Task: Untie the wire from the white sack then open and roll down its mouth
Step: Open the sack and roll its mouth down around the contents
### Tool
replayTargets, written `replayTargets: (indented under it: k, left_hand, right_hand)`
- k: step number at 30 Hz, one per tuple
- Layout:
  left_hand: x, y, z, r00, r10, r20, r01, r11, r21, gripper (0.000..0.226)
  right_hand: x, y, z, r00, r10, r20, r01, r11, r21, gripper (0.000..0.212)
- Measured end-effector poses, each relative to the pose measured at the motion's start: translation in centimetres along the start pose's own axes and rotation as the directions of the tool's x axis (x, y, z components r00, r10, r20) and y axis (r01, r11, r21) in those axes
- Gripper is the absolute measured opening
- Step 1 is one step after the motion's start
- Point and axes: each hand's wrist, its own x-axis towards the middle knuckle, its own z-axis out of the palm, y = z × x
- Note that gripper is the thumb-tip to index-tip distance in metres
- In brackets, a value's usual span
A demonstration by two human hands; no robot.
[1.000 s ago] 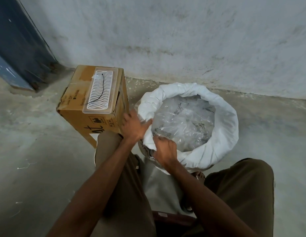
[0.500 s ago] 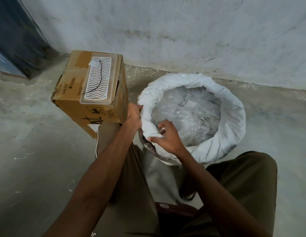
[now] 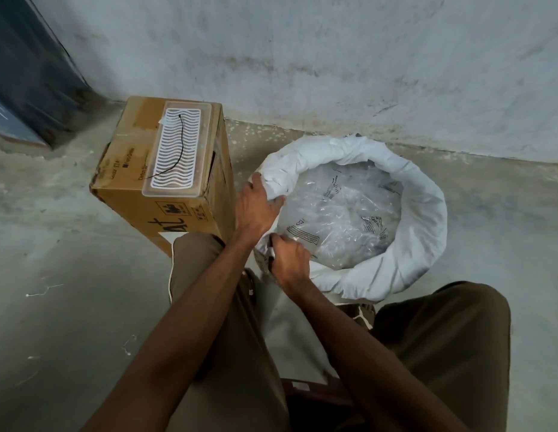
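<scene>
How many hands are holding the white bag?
2. The left hand grips the rolled rim of the white sack on the side next to the cardboard box. The right hand pinches the rim at the near edge, closest to the person.

Single head-worn wide-angle view, looking forward and steeply down from above seated person's lap. Near: forearms, both hands, white sack close below. Farther: cardboard box, floor, wall across top. No second view.

bare concrete floor, stained grey plaster wall behind, dark blue panel far left corner (door, maybe), cardboard box standing near wall
</scene>
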Motion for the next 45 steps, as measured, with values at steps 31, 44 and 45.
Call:
replayTargets:
  k: [31, 44, 45]
  left_hand:
    - [8.6, -1.1, -2.7, 0.889, 0.132, 0.438, -0.220, 0.963, 0.157, 0.135]
    - [14.8, 0.8, 0.5, 0.874, -0.011, 0.486, -0.066, 0.988, 0.142, 0.020]
    - [15.3, 0.9, 0.8, 0.845, -0.038, 0.533, -0.064, 0.983, 0.171, 0.018]
  right_hand:
    - [25.9, 4.0, -6.4, 0.839, -0.204, 0.504, 0.399, 0.860, -0.317, 0.050]
    - [26.8, 10.2, -8.1, 0.930, -0.235, 0.283, 0.358, 0.760, -0.542, 0.089]
    - [26.2, 11.1, -8.0, 0.941, -0.207, 0.267, 0.326, 0.762, -0.560, 0.076]
